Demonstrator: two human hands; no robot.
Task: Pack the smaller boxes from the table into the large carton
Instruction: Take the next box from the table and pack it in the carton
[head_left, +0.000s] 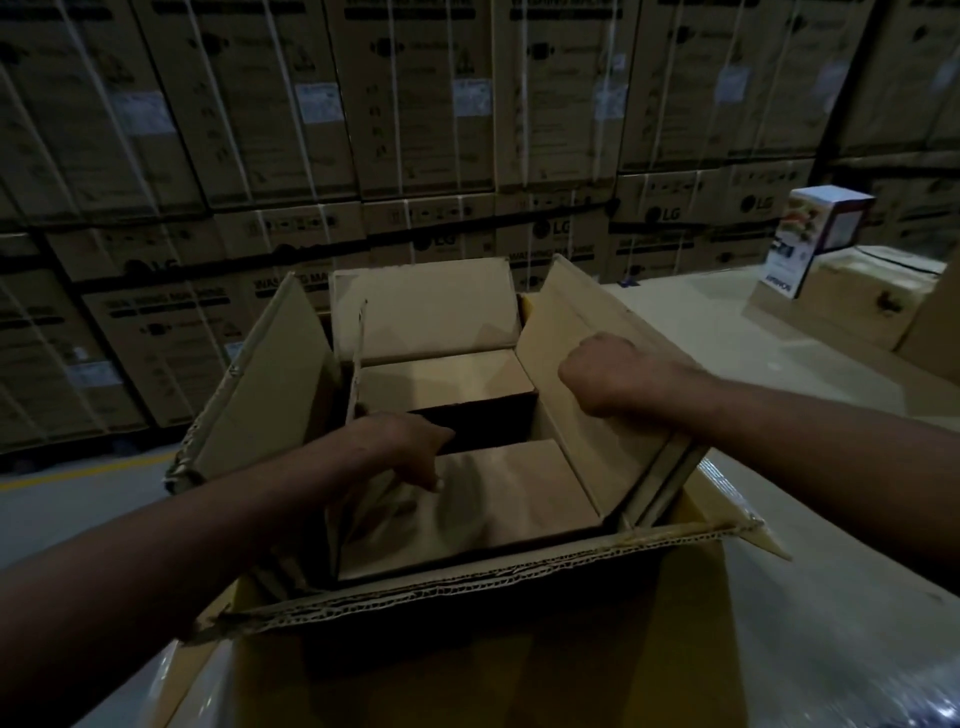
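The large carton stands open below me, its flaps spread outward. Inside it lie plain brown smaller boxes: one near me, one further back and one at the far end, with a dark gap between the near two. My left hand reaches into the carton and its fingers touch the top of the near box at its left edge. My right hand rests with curled fingers against the inside of the right flap; nothing shows in its grasp.
A wall of strapped appliance cartons fills the background. At the right, a white printed product box stands on a brown carton. Shiny plastic wrap covers the surface around the large carton. Pale floor lies to the right.
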